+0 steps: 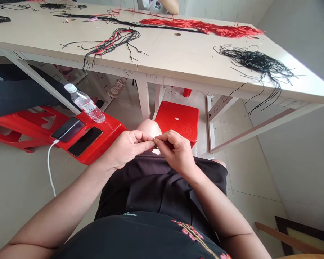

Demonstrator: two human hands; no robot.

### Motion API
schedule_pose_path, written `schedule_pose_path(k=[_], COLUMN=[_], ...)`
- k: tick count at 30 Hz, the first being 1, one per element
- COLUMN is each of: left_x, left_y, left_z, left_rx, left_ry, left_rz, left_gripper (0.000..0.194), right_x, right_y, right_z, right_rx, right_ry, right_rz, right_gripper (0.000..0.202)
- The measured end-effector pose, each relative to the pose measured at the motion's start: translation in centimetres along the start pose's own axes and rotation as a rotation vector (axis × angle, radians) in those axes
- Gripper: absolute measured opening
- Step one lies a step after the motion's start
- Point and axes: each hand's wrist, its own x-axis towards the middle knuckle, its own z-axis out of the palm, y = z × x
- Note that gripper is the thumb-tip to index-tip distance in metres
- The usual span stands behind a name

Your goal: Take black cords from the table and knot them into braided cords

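Above my lap, my left hand (pixel 133 146) and my right hand (pixel 175 147) meet fingertip to fingertip. Both are closed in a pinch, thumb against forefinger. Whatever lies between the fingertips is too small to make out. On the table (pixel 178 54) beyond them, a bundle of black cords with some red (pixel 110 41) lies left of centre. A tangled heap of black cord (pixel 256 61) is at the right, its ends hanging over the front edge. A long red cord bundle (pixel 205 27) stretches along the back, beside a long black strand.
A red stool (pixel 110 127) at my left bears a water bottle (pixel 89 106) and two phones, one with a white cable (pixel 50 172). Another red stool (pixel 176 115) stands under the table edge. A person's arm (pixel 171 5) rests at the far side.
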Motion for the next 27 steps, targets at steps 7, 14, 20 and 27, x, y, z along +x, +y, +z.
schedule_pose_path(k=[7, 14, 20, 27], left_x=[-0.1, 0.0, 0.0, 0.3], left_y=[-0.3, -0.1, 0.0, -1.1], left_z=[0.1, 0.2, 0.4, -0.2], left_rx=[0.038, -0.033, 0.041, 0.101], left_ry=[-0.035, 0.008, -0.009, -0.037], left_rz=[0.047, 0.002, 0.039, -0.009], left_gripper=[0.009, 0.017, 0.012, 0.007], right_x=[-0.1, -0.1, -0.3, 1.1], right_y=[-0.1, 0.1, 0.0, 1.1], right_z=[-0.2, 0.0, -0.1, -1.3], right_rx=[0.230, 0.275, 0.339, 0.293], right_ry=[-0.067, -0.002, -0.013, -0.196], right_rz=[0.206, 0.161, 0.209, 0.201], right_gripper=[0.012, 0.012, 0.013, 0.016])
